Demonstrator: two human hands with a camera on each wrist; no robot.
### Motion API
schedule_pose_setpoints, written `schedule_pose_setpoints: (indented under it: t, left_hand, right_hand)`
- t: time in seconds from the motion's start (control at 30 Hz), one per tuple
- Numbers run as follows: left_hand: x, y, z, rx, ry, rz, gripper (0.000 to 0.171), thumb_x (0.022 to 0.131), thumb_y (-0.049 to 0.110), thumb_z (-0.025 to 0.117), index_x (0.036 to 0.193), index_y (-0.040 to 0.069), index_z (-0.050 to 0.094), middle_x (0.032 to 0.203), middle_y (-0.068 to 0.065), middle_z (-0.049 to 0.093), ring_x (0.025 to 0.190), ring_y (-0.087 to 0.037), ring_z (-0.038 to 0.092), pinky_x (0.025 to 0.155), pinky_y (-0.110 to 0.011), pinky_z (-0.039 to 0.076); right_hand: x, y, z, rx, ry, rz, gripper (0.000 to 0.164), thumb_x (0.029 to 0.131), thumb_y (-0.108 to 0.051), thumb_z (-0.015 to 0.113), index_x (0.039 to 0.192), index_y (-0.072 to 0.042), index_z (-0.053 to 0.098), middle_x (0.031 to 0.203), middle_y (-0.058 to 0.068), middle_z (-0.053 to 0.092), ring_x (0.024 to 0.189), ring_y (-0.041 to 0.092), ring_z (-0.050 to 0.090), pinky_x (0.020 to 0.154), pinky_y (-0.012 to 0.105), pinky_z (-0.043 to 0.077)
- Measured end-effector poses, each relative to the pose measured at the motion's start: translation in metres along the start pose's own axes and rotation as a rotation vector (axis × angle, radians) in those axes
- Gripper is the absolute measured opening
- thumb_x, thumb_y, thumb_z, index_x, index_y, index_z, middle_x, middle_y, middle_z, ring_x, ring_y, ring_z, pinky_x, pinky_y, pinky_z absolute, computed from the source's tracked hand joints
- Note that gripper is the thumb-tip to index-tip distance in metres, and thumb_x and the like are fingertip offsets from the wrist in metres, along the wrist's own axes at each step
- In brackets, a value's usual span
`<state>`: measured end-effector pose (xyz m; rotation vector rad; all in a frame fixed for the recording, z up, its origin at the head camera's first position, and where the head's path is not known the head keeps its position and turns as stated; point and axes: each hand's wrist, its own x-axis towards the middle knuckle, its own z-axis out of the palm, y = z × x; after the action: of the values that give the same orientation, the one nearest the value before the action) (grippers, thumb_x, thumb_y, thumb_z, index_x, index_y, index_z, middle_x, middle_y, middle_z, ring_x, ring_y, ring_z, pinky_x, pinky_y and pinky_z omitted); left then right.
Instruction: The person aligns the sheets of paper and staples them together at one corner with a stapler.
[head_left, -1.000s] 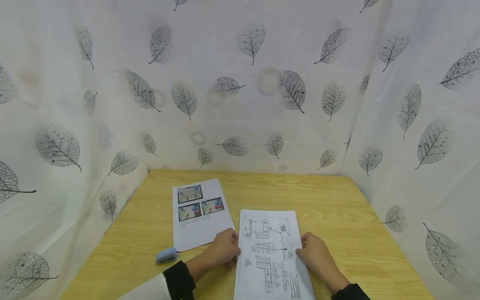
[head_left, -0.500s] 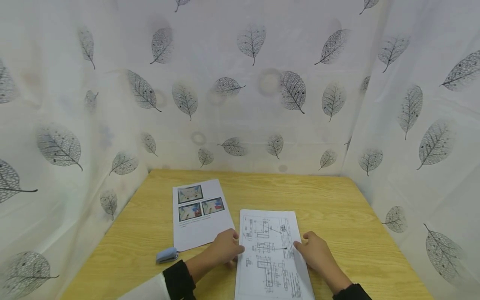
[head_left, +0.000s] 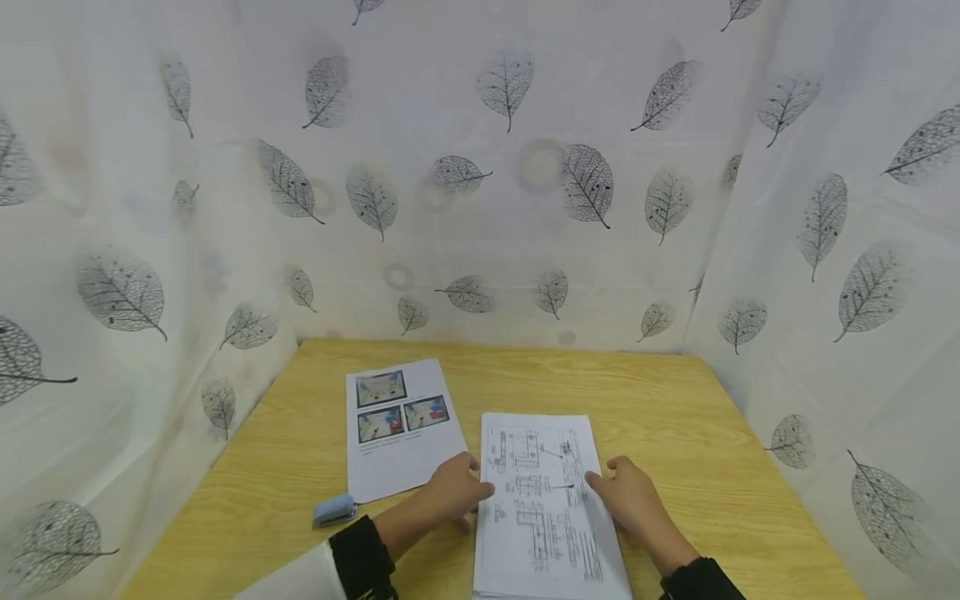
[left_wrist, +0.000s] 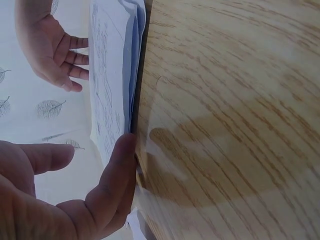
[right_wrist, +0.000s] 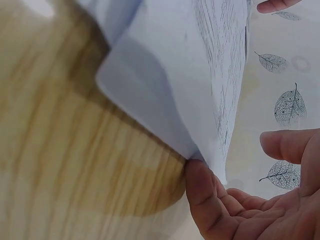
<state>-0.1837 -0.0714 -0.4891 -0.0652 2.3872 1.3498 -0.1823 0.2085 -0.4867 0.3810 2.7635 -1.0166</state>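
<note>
A stack of paper sheets (head_left: 551,533), printed with line drawings, lies between the two hands in the head view. At its left edge is the left hand (head_left: 452,490); the left wrist view has its fingertips (left_wrist: 125,147) touching the side of the stack, with the thumb raised apart. Along the opposite edge, the right hand (head_left: 633,504) touches the sheets. Its fingers (right_wrist: 202,182) meet the paper edge in the right wrist view, while the thumb stands away from the page. Some lower sheets (right_wrist: 135,90) are fanned out unevenly there.
A printed sheet with three pictures (head_left: 397,467) lies left of the stack. Nearer the person sits a light-blue stapler (head_left: 333,510). A leaf-patterned curtain (head_left: 465,233) surrounds the wooden table (head_left: 712,467) at the back and sides.
The stack has shifted slightly away from the person. Both thumbs have moved a little inward over the page. The picture sheet and stapler stay in place.
</note>
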Motion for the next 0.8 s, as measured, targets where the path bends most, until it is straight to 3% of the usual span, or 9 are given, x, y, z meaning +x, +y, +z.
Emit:
schedule_pose_setpoints:
  t: [0.17,0.27,0.43,0.57,0.8]
  left_hand:
    - [0.0,0.0,0.002,-0.025,0.004,-0.011,0.056,0.093,0.02,0.073,0.137,-0.002,0.047,0.096,-0.011,0.061,0.079,-0.022,0.066,0.058,-0.035,0.059]
    - [-0.001,0.0,0.002,-0.027,0.005,-0.018,0.058,0.093,0.02,0.073,0.14,-0.001,0.046,0.097,-0.011,0.061,0.079,-0.022,0.066,0.059,-0.035,0.059]
    - [-0.004,0.001,-0.001,-0.027,0.019,-0.029,0.06,0.093,0.022,0.073,0.141,-0.001,0.046,0.096,-0.011,0.062,0.079,-0.022,0.066,0.058,-0.035,0.059]
    - [-0.004,-0.001,-0.007,-0.032,0.035,-0.039,0.06,0.093,0.022,0.073,0.141,-0.001,0.046,0.095,-0.012,0.062,0.081,-0.024,0.066,0.055,-0.035,0.059]
    - [-0.006,-0.009,-0.02,-0.067,0.065,0.021,0.056,0.092,0.02,0.073,0.135,-0.003,0.046,0.102,-0.015,0.061,0.083,-0.026,0.063,0.053,-0.037,0.059]
  right_hand:
    - [-0.001,-0.003,0.001,0.032,-0.003,0.0,0.067,0.098,-0.031,0.063,0.141,0.015,0.042,0.129,0.037,0.057,0.098,0.034,0.064,0.062,0.035,0.057]
    - [-0.001,-0.004,0.001,0.036,-0.007,-0.003,0.067,0.098,-0.031,0.063,0.141,0.015,0.041,0.13,0.037,0.056,0.099,0.034,0.064,0.062,0.034,0.057]
    - [0.0,-0.004,0.001,0.032,-0.02,-0.004,0.067,0.098,-0.031,0.064,0.141,0.015,0.041,0.13,0.036,0.056,0.101,0.034,0.064,0.067,0.038,0.059]
    - [0.001,-0.005,0.001,0.015,-0.03,-0.001,0.068,0.099,-0.033,0.063,0.142,0.015,0.04,0.133,0.036,0.055,0.112,0.042,0.063,0.084,0.049,0.057]
    - [0.002,-0.016,-0.003,-0.01,-0.022,-0.033,0.07,0.1,-0.033,0.061,0.143,0.016,0.038,0.133,0.039,0.054,0.12,0.05,0.059,0.093,0.057,0.052]
